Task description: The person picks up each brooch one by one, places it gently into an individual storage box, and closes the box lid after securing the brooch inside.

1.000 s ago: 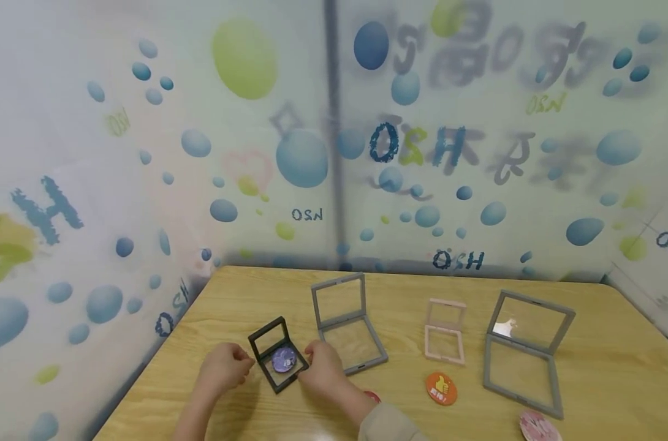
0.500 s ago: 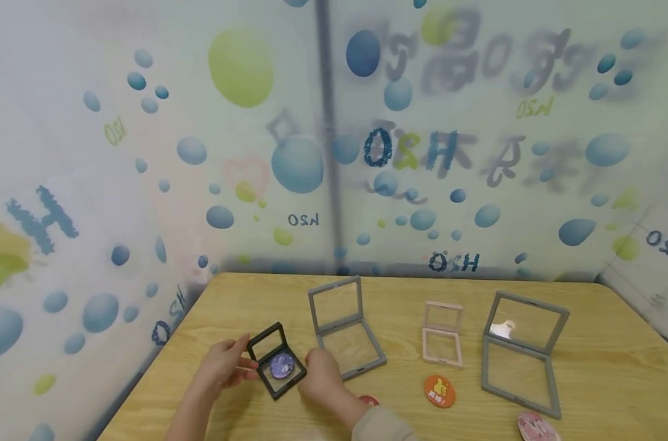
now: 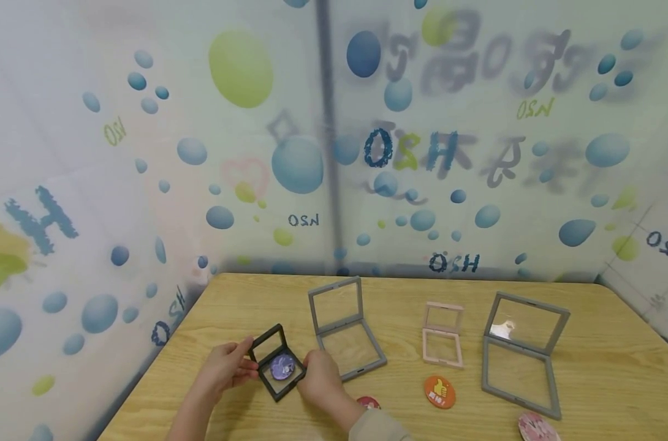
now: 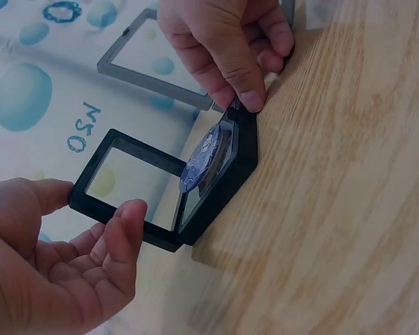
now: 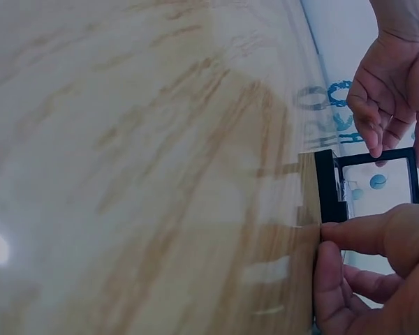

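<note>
A small black hinged display frame (image 3: 277,392) lies on the table with its lid raised and clear film in both halves. On its lower half rests a round purple badge (image 3: 282,366), tilted in the left wrist view. My left hand (image 3: 226,367) is at the lid's left side; its thumb and a finger hold the lid's edges (image 4: 126,227). With thumb and index finger, my right hand (image 3: 322,380) pinches the front right corner of the lower half, as the left wrist view shows. The right hand's other fingers are curled under, partly hidden.
A grey open frame (image 3: 361,370) stands just behind my right hand. Farther right are a small pink frame (image 3: 443,331) and another large grey frame (image 3: 521,401), both open. An orange badge (image 3: 439,392), a red badge (image 3: 369,402) and a pink badge (image 3: 538,427) lie nearer on the table.
My left hand has come from beside the black frame to its lid, and its thumb now touches the lid's upper corner. My right hand stays at the front corner.
</note>
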A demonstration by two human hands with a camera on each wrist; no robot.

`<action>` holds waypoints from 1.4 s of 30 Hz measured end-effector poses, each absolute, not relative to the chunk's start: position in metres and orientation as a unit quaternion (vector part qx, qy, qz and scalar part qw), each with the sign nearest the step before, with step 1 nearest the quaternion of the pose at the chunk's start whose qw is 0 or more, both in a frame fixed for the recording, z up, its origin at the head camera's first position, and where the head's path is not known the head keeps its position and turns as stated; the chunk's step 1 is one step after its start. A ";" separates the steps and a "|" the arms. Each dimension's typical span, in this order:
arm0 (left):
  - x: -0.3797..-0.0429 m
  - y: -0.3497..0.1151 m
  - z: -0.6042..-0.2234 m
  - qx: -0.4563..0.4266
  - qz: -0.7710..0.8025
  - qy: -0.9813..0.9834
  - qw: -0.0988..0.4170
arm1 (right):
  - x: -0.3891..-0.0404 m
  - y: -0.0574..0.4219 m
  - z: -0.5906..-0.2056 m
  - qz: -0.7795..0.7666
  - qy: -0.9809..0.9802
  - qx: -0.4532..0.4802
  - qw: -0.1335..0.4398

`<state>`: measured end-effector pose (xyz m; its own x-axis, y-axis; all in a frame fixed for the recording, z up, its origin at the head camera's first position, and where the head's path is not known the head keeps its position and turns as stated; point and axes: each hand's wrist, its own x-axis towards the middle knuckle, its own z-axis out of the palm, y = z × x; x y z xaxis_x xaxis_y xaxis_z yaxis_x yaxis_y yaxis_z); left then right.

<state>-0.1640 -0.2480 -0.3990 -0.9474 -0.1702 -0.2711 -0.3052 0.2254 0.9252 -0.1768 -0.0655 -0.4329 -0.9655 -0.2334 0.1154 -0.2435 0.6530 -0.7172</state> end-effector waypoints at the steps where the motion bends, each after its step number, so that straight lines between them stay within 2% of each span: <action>1: -0.164 -0.248 -0.399 -0.152 0.606 0.779 0.056 | -0.177 -0.066 -0.433 0.397 -0.909 0.130 0.006; 14: -0.157 -0.241 -0.402 -0.149 0.627 0.762 0.057 | -0.176 -0.066 -0.432 0.390 -0.913 0.121 0.009; 22: -0.151 -0.237 -0.403 -0.122 0.668 0.727 0.097 | -0.176 -0.064 -0.431 0.385 -0.914 0.129 0.007; 35: -0.149 -0.226 -0.404 -0.179 0.672 0.716 0.061 | -0.178 -0.065 -0.430 0.390 -0.912 0.126 0.001; 42: -0.147 -0.226 -0.405 -0.172 0.665 0.723 0.070 | -0.177 -0.064 -0.430 0.389 -0.912 0.128 0.004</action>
